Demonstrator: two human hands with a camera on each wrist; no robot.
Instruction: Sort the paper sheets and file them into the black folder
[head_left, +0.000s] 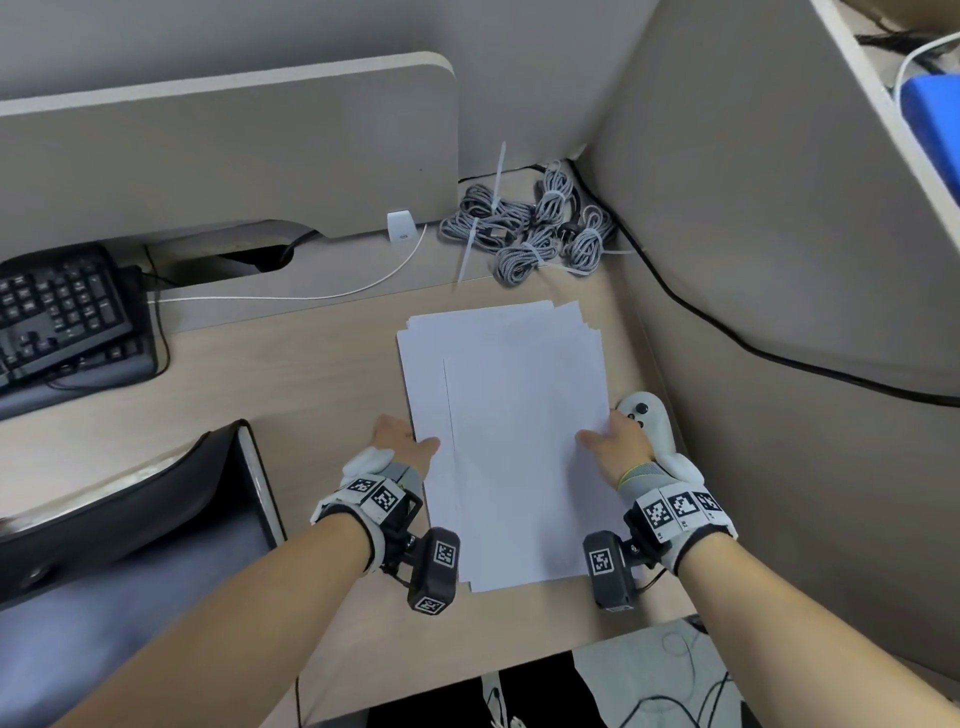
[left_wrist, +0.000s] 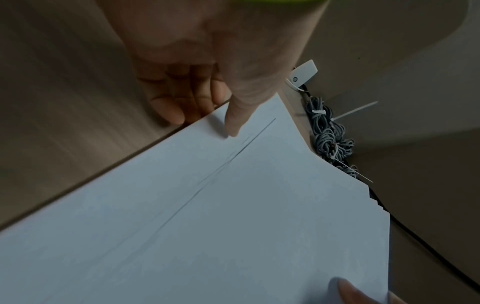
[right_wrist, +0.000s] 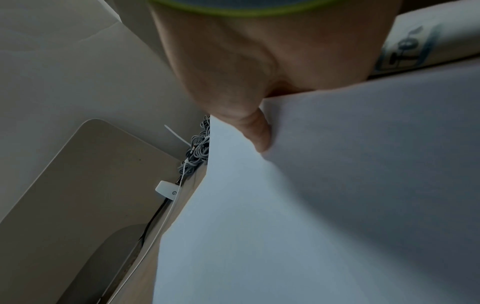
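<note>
A loosely squared stack of white paper sheets (head_left: 509, 415) lies on the wooden desk (head_left: 311, 395), its far corners fanned out. The top sheet sits offset to the right. My left hand (head_left: 415, 441) pinches the stack's left edge, with the thumb (left_wrist: 233, 123) on top and the fingers (left_wrist: 176, 107) curled at the edge. My right hand (head_left: 602, 436) pinches the right edge; its thumb (right_wrist: 259, 135) presses on top and the fingers are hidden under the paper. The black folder (head_left: 156, 509) lies at the desk's lower left, away from both hands.
A white controller (head_left: 644, 415) lies right beside my right hand against the partition wall. Bundled grey cables (head_left: 535, 228) sit behind the stack. A black keyboard (head_left: 62, 317) is at the far left, and a white cable (head_left: 311, 297) runs along the back.
</note>
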